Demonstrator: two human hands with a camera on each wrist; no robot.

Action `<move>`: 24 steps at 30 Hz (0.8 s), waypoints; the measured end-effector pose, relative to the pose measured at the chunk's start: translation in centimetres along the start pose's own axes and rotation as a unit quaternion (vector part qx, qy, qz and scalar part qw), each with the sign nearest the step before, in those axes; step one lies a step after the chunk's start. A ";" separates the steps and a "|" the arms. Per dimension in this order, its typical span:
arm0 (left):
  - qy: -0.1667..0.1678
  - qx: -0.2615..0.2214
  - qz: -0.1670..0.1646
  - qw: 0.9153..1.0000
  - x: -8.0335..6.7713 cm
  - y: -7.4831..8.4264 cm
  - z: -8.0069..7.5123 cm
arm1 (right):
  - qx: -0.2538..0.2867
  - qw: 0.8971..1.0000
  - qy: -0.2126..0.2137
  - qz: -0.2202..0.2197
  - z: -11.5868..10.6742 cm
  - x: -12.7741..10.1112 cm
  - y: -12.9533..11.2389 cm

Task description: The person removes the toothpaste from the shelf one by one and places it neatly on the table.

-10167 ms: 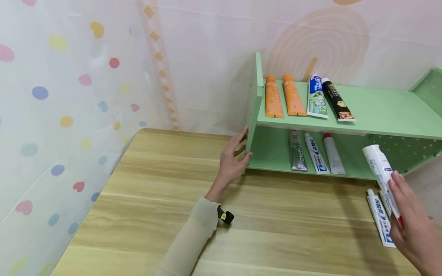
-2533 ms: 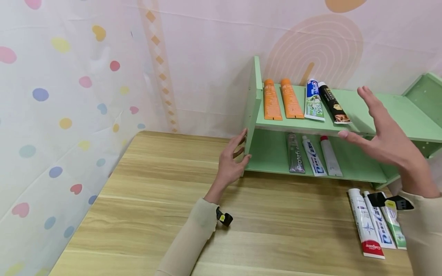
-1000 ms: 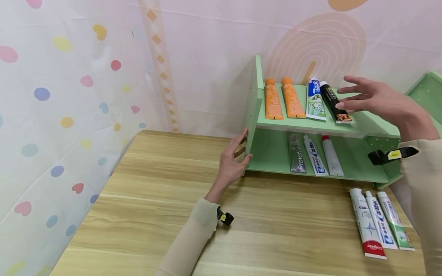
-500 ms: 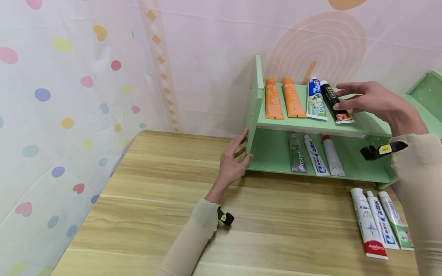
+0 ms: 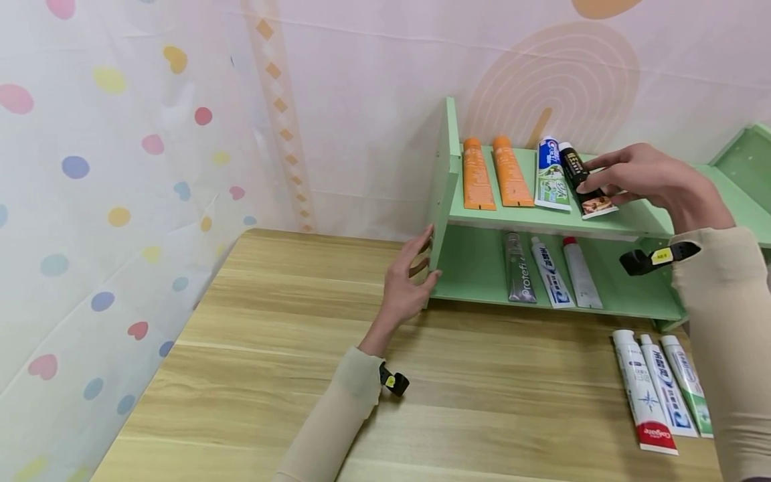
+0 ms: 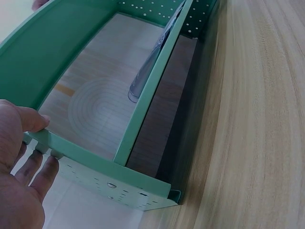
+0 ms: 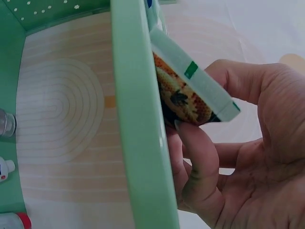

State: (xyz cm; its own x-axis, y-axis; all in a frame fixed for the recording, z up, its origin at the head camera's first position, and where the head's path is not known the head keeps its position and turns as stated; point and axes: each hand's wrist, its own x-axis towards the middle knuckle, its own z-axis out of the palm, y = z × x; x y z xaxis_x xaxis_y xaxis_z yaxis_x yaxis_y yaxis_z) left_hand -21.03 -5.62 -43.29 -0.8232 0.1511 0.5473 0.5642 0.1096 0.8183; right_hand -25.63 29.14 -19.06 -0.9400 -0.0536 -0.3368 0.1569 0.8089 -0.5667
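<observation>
My right hand [image 5: 656, 177] pinches a black toothpaste tube [image 5: 596, 205] at the upper level of a green shelf rack [image 5: 444, 194]. In the right wrist view, thumb and fingers close on the tube's sides near its flat crimped end [image 7: 195, 76], which tilts past the board's edge. Left of it lie a blue-and-green toothpaste tube [image 5: 552, 175] and two orange tubes [image 5: 478, 177] [image 5: 512, 174]. My left hand [image 5: 405, 284] grips the rack's left side panel; the left wrist view shows the thumb [image 6: 35, 119] on one face and fingers [image 6: 45, 176] on the other.
On the lower level lie a grey tube [image 5: 519, 268], a white-and-blue tube [image 5: 551, 273] and a white tube with red cap [image 5: 581, 274]. Three toothpaste tubes, one a Colgate tube [image 5: 644, 395], lie on the wooden table [image 5: 512, 388] at front right. A patterned curtain [image 5: 361, 120] stands behind.
The Colgate tube, earlier in my right hand, lies on the table. The right hand has moved left to the black tube, closed on it and shifted its crimped end slightly. The left hand stays put.
</observation>
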 end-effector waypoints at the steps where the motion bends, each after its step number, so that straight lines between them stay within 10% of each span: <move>1: 0.000 0.001 0.000 1.000 0.0 0.0 0.0 | 0.002 1.000 0.000 0.000 0.0 0.0 0.0; 24: -0.002 -0.002 0.011 1.000 0.0 0.0 0.3 | 0.045 0.992 0.114 -0.035 1.8 -2.1 1.9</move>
State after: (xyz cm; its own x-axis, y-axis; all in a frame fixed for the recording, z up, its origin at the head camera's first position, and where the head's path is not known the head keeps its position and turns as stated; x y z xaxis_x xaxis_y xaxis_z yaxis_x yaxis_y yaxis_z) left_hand -21.00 -5.37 -43.39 -0.8105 0.1573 0.5642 0.5816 0.1020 0.8070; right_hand -22.78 29.74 -20.75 -0.9920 0.0341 -0.1213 0.1054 0.7524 -0.6503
